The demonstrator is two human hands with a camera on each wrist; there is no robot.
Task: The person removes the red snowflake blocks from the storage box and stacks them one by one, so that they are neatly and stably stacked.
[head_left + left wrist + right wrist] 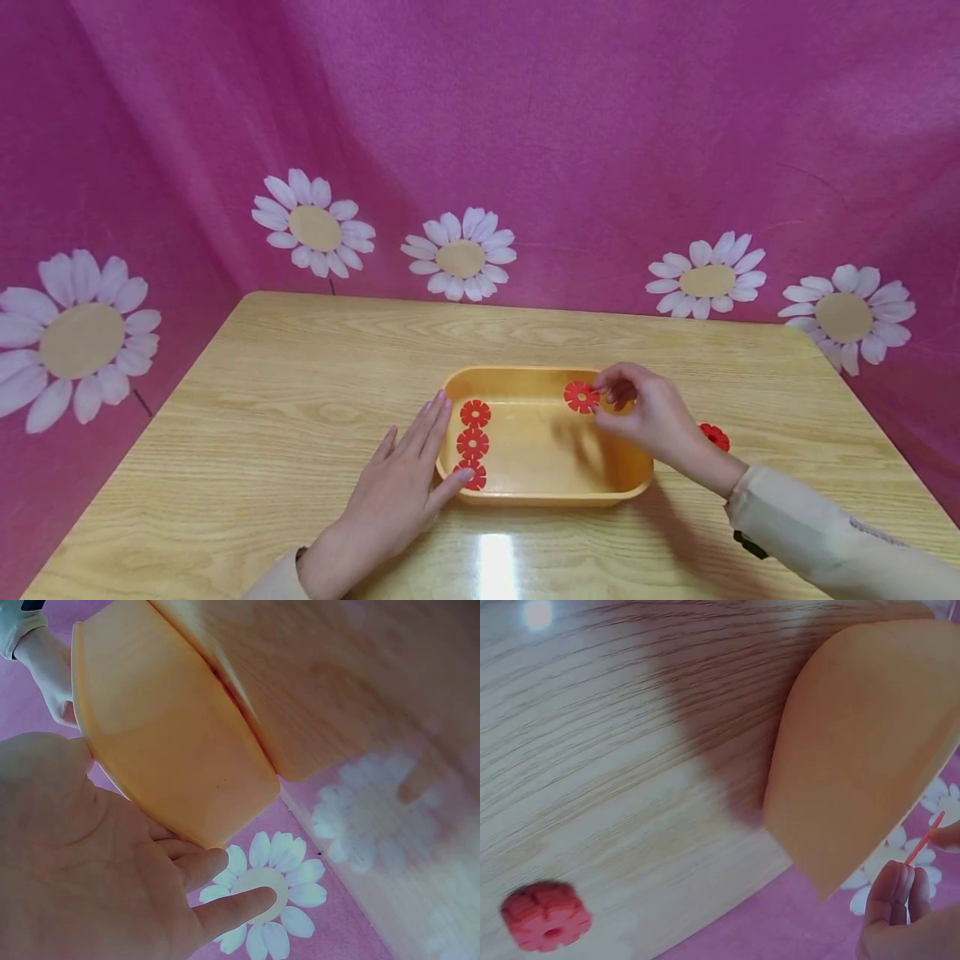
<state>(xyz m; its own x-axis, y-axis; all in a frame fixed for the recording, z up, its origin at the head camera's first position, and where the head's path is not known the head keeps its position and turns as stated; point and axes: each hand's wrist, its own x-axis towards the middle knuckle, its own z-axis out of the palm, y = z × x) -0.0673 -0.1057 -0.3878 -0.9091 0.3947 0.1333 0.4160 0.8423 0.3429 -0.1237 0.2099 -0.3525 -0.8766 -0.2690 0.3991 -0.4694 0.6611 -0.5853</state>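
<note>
No text, brand or number can be read. The one mark that might be lettering is a short line of small grey characters (877,532) on the right sleeve (806,512), toward the near right corner of the worktop (300,400); it is too small and blurred to make out.

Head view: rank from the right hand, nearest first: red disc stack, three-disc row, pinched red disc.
1. Pinched red disc: touching the right hand.
2. Red disc stack: right, on the tabletop.
3. Three-disc row: left, inside the tray.
</note>
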